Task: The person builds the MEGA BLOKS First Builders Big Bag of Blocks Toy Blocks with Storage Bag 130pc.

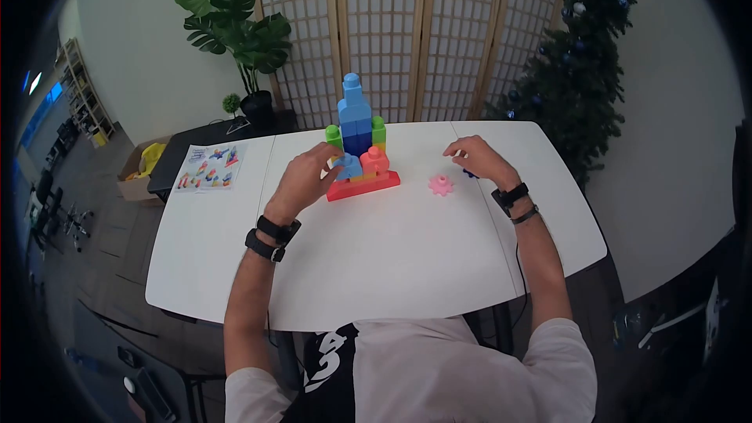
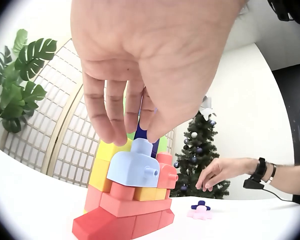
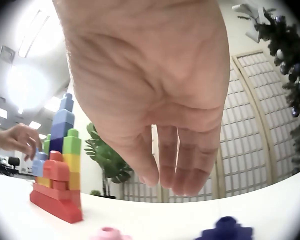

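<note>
A tower of toy building blocks stands on a long red base point(image 1: 364, 187), with yellow, green and blue blocks stacked up to a narrow light blue top point(image 1: 352, 86). My left hand point(image 1: 308, 180) is at the tower's left front. Its bent fingers hang just over a light blue block point(image 2: 132, 171) with a side peg, beside a similar coral block point(image 1: 375, 161). Over the table's right part, my right hand point(image 1: 483, 161) hovers with loosely bent fingers and nothing between them. Below it are a pink gear point(image 1: 441, 185) and a dark blue gear point(image 3: 226, 231).
A printed picture sheet point(image 1: 210, 168) lies at the left of the white table point(image 1: 376, 266). Behind the table stand a folding screen point(image 1: 384, 39), a potted plant point(image 1: 235, 23) and a decorated tree point(image 1: 572, 70). A cable point(image 1: 518, 282) runs down from my right wrist.
</note>
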A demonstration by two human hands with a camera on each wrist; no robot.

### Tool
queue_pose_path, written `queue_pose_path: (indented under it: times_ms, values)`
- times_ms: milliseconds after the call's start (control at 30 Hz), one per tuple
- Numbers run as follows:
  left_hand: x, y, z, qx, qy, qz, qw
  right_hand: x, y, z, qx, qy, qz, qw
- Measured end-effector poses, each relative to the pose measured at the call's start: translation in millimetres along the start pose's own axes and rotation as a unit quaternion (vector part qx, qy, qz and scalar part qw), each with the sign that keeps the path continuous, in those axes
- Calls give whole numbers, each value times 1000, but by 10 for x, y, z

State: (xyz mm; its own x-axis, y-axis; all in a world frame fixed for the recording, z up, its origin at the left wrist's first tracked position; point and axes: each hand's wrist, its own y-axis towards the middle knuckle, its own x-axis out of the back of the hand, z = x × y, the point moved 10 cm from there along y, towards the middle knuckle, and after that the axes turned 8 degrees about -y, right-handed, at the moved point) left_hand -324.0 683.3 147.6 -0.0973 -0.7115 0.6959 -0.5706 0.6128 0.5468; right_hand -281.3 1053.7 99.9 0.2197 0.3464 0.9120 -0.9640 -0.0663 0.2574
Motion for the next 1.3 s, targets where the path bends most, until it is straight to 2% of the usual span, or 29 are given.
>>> queue_pose_path:
  times_ms: [33, 67, 167, 200, 233, 300, 333, 400, 433, 500, 600, 633, 667, 700, 733, 800, 867, 1067, 1133, 1300]
  values:
    - [42, -18, 47, 8, 7, -16, 1000, 77, -57, -146, -3, -28, -28, 999]
    - [71, -29, 118, 24, 13, -17, 999, 72, -113, -322, -39, -51, -18, 998]
    - [136, -72, 326, 57, 29, -13, 998, -40, -237, -569, -26, -53, -26, 998]
    - [54, -101, 611, 105, 14, 16, 994, -106, -259, -629, -29, -47, -22, 998]
    - [-2, -100, 659, 104, 15, 16, 994, -174, -272, -704, -29, -46, -23, 998]
    - [-101, -154, 778, 130, -65, 30, 989, -277, -259, -718, 33, -70, -35, 996]
    - [-204, -163, 895, 175, -79, 62, 980, -273, -223, -696, 36, -70, -37, 996]
    - [-331, -138, 972, 156, -93, 65, 981, -259, -166, -675, 8, -114, -17, 993]
    - [-387, -113, 968, 138, -108, 70, 982, -169, -158, -495, 10, -115, -18, 993]
    - [-480, -49, 969, 134, -140, 84, 977, 28, -138, -46, -35, -37, -32, 998]
    - [-667, -17, 1094, 159, -170, 93, 968, 72, -102, 595, 27, 109, -97, 989]
    - [-745, -16, 1099, 163, -250, 99, 949, 35, -112, 883, 53, 106, -99, 988]
    - [-806, -17, 1085, 166, -326, 104, 925, -60, -157, 1137, -2, 153, -39, 987]
    - [-834, -23, 1061, 166, -326, 107, 925, -154, -139, 1381, 99, 108, -97, 984]
    - [-845, -28, 1015, 161, -328, 96, 926, -222, -167, 1625, 119, 71, -81, 987]
    - [-865, -46, 985, 159, -327, 85, 928, -386, -215, 1966, 183, 36, -118, 975]
    - [-863, -55, 997, 147, -263, 75, 951, -554, -205, 2131, 203, 8, -124, 971]
    - [-864, -74, 940, 127, -248, 62, 958, -755, -201, 2250, 227, -101, -148, 957]
    - [-870, -76, 949, 129, -246, 64, 959, -731, -293, 2367, 280, -167, -189, 926]
    - [-839, -99, 844, 125, -242, 67, 960, -718, -269, 2357, 239, -150, -150, 947]
